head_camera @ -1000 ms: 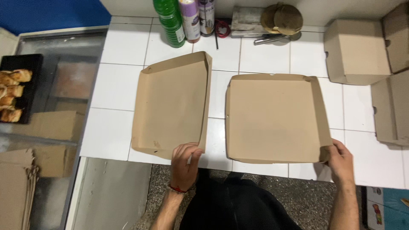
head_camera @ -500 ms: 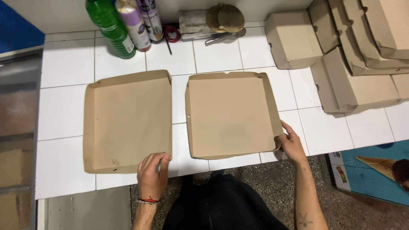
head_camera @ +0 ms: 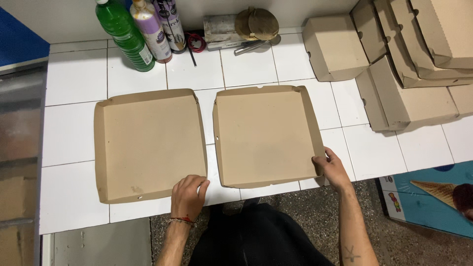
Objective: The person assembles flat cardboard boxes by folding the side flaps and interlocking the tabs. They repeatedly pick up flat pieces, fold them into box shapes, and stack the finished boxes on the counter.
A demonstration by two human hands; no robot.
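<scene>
Two shallow brown cardboard box halves lie open side by side on a white tiled counter (head_camera: 74,143). My left hand (head_camera: 188,193) rests on the near right corner of the left box half (head_camera: 148,143), fingers curled over its edge. My right hand (head_camera: 331,168) grips the near right corner of the right box half (head_camera: 266,133), thumb on the raised rim. Both halves lie flat with their low walls up.
A green bottle (head_camera: 124,35), a purple bottle (head_camera: 150,29) and a dark bottle stand at the back. A metal block (head_camera: 220,30) with round brown discs sits beside them. Several folded cardboard boxes (head_camera: 409,59) are stacked at the right. A steel surface (head_camera: 19,148) lies left.
The view has shifted right, bringing the box stack into sight. The left half now lies flat instead of tilted. Both hands stay at the near corners.
</scene>
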